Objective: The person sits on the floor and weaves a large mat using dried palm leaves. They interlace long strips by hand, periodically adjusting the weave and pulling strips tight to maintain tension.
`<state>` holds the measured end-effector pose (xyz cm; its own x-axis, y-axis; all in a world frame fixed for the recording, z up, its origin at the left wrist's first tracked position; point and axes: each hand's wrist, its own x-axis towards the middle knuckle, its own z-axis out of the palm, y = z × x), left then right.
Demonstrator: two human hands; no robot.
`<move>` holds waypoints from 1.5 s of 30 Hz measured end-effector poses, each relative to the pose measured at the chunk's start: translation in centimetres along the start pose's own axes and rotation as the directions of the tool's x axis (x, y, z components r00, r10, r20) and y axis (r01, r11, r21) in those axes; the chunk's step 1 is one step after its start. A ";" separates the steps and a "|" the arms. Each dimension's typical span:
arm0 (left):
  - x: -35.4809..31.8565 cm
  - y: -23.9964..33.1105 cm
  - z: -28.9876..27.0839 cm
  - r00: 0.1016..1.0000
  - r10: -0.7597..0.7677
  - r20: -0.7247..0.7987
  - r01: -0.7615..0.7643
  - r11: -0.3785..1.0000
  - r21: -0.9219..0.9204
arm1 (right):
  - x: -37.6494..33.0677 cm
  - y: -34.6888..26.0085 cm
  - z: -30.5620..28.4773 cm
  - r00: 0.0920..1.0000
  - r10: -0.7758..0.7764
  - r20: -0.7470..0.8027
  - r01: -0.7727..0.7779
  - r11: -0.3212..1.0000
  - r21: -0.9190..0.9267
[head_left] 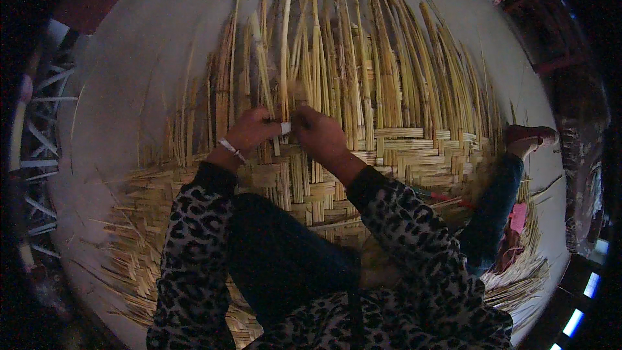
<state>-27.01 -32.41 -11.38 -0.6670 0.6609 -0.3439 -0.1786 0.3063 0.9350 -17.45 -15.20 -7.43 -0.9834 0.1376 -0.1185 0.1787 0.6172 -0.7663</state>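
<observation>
Left hand [253, 131] and right hand [319, 133] curled, can't tell grip, flank pale strip's [284, 58] near end, strip pointing away.

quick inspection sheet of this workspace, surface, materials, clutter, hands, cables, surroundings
surface: pale grey floor, visible around the weaving
job's things: woven mat of flat, straw-coloured strips in a crossing pattern; long unwoven strips fan out beyond it
clutter: small pink object beside the person's outstretched right leg, kind unclear
hands: left hand and right hand close together at the base of the unwoven strips; fingertips too blurred to tell their grip
cables: nothing seen
surroundings: pale lattice frame at the left edge; bright patches at lower right; much of the rim is dark
</observation>
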 end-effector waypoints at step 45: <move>-11.3 -2.4 -2.6 0.858 0.053 -0.511 -0.124 0.987 -0.106 | 2.1 -5.1 4.7 0.784 -0.581 0.216 0.619 0.757 -0.209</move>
<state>-20.92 -42.37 -9.56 -0.9514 0.2332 -0.2012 -0.1698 0.1477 0.9743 -20.54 -21.70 -6.80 -0.8823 -0.4181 0.2162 -0.4663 0.7142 -0.5220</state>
